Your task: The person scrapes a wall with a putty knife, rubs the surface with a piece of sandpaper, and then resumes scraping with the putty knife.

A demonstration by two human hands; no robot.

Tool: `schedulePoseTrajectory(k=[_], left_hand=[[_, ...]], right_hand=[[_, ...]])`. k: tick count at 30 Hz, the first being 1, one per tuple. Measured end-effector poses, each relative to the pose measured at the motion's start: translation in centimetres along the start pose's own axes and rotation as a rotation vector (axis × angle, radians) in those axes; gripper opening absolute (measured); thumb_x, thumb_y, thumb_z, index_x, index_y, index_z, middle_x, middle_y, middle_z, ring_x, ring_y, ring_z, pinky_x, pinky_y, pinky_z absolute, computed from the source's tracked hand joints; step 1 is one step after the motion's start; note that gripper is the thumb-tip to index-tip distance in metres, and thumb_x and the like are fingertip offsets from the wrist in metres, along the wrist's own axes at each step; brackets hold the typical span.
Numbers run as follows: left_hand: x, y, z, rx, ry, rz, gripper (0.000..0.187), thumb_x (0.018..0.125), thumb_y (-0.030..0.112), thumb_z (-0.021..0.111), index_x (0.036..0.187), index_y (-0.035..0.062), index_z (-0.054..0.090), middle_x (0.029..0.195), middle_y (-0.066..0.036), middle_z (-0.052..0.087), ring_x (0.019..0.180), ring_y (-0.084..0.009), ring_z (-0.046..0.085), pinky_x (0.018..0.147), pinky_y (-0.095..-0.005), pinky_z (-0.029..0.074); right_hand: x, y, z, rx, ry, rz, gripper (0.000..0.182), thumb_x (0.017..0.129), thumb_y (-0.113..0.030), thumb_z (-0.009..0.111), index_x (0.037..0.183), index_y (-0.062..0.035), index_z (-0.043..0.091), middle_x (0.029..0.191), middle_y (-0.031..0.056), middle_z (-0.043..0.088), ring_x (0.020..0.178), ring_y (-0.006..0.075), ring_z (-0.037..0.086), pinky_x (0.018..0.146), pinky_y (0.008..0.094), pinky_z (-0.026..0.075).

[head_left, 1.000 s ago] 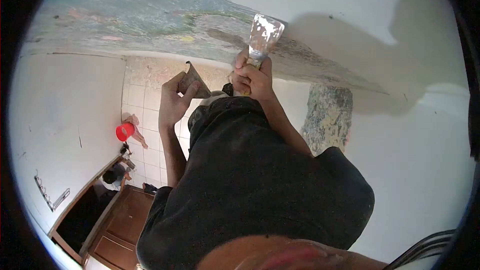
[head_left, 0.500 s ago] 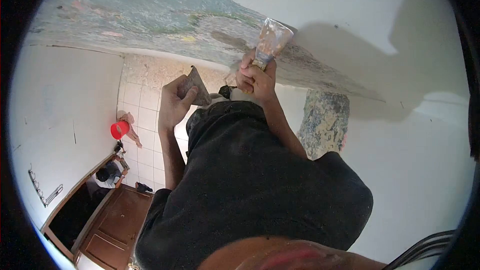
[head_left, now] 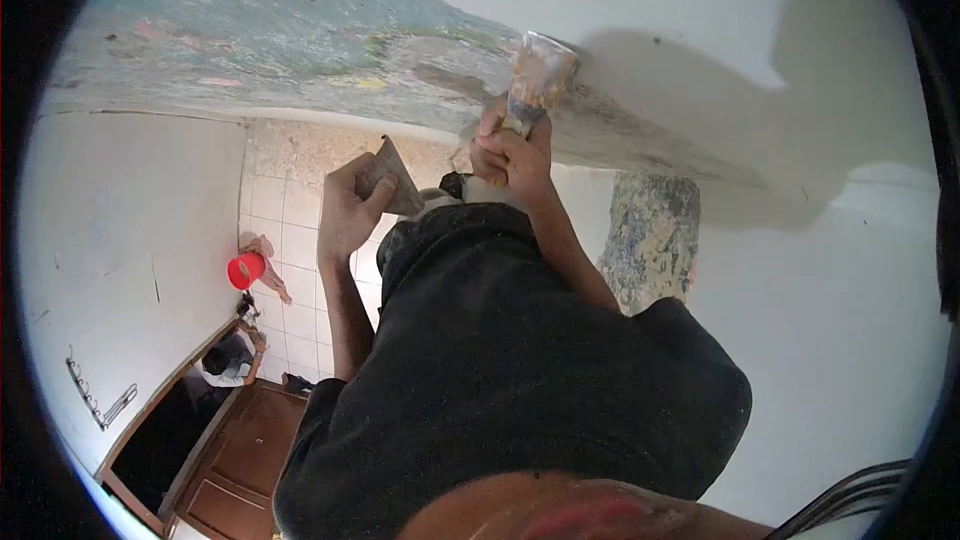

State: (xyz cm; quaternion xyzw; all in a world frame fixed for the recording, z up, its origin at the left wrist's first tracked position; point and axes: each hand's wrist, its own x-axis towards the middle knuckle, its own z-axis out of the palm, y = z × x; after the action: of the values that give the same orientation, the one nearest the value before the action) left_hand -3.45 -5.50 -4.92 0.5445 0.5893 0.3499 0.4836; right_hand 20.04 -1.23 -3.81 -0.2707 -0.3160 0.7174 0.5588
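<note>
My right hand is wrapped round the handle of a putty knife. Its wide blade, smeared white and brown, points up at the wall, its far edge at the border between white paint and the bared, scraped patch. In my left hand is a flat grey-brown piece with a pointed corner, pinched between thumb and fingers. That hand stays apart from the wall, left of my body.
A red bucket stands on the tiled floor beside a pinkish cloth. Another person crouches at the doorway by a brown door. Hooks hang on the left wall. A second bared patch shows at right.
The putty knife has shifted slightly left and up along the wall, its blade now tilted differently. My left hand keeps its hold. The room behind has shifted slightly in view.
</note>
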Motion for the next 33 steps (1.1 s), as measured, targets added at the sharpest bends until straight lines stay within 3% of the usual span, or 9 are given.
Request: schedulePoseTrajectory(k=[3,8,12,15,22,33], left_hand=[[-0.1,1.6,-0.2,0.025,-0.05,-0.048,0.008,0.087,0.004,0.063,0.083,-0.0017,0.059,0.07,0.0,0.056,0.064,-0.0057,0.047,0.057,-0.0252,0.041],[0.2,-0.3,-0.1,0.029,-0.04,-0.041,0.009,0.086,0.005,0.063,0.082,-0.0019,0.059,0.069,0.0,0.055,0.064,-0.0061,0.047,0.056,-0.0252,0.04],[-0.2,1.6,-0.5,0.07,-0.06,-0.017,0.011,0.086,0.006,0.063,0.079,-0.0015,0.058,0.067,0.001,0.054,0.064,-0.0067,0.047,0.057,-0.0252,0.04],[0.0,0.5,-1.6,0.079,0.028,0.013,0.013,0.083,0.005,0.064,0.075,-0.0023,0.057,0.061,0.002,0.048,0.058,-0.0049,0.039,0.049,-0.0267,0.032],[-0.4,1.1,-4.1,0.152,0.116,0.026,0.015,0.082,0.006,0.065,0.074,-0.0028,0.057,0.061,0.001,0.05,0.06,-0.006,0.041,0.052,-0.0269,0.034],[-0.8,1.5,-4.2,0.171,0.136,0.053,0.015,0.081,0.008,0.066,0.074,-0.003,0.058,0.061,-0.001,0.053,0.059,-0.0061,0.042,0.052,-0.0272,0.036]], right_hand=[[-0.2,1.3,-0.9,-0.015,0.025,-0.014,0.005,0.081,0.003,0.054,0.083,-0.0017,0.052,0.052,0.0004,0.039,0.038,0.0083,0.037,0.033,0.0258,0.029],[-0.3,0.5,-0.2,-0.017,0.023,0.001,0.005,0.082,0.003,0.053,0.083,-0.0019,0.052,0.052,0.001,0.038,0.037,0.0081,0.035,0.033,0.0256,0.028],[-0.6,0.8,-0.1,0.014,-0.05,-0.004,0.007,0.086,0.004,0.052,0.09,-0.001,0.052,0.053,0.0004,0.034,0.035,0.0094,0.031,0.034,0.0271,0.027],[-0.4,0.4,0.4,-0.006,-0.026,-0.004,0.007,0.085,0.004,0.052,0.09,-0.001,0.052,0.053,0.0,0.034,0.036,0.0092,0.031,0.033,0.0268,0.027],[-0.2,1.0,0.8,0.034,-0.013,0.024,0.003,0.083,0.0,0.053,0.083,-0.0022,0.053,0.054,-0.0006,0.039,0.039,0.0062,0.035,0.034,0.0248,0.028],[-0.1,0.6,1.0,0.044,-0.056,0.051,0.007,0.083,0.003,0.052,0.086,-0.0025,0.05,0.055,0.0001,0.036,0.038,0.0081,0.034,0.033,0.0258,0.028]])
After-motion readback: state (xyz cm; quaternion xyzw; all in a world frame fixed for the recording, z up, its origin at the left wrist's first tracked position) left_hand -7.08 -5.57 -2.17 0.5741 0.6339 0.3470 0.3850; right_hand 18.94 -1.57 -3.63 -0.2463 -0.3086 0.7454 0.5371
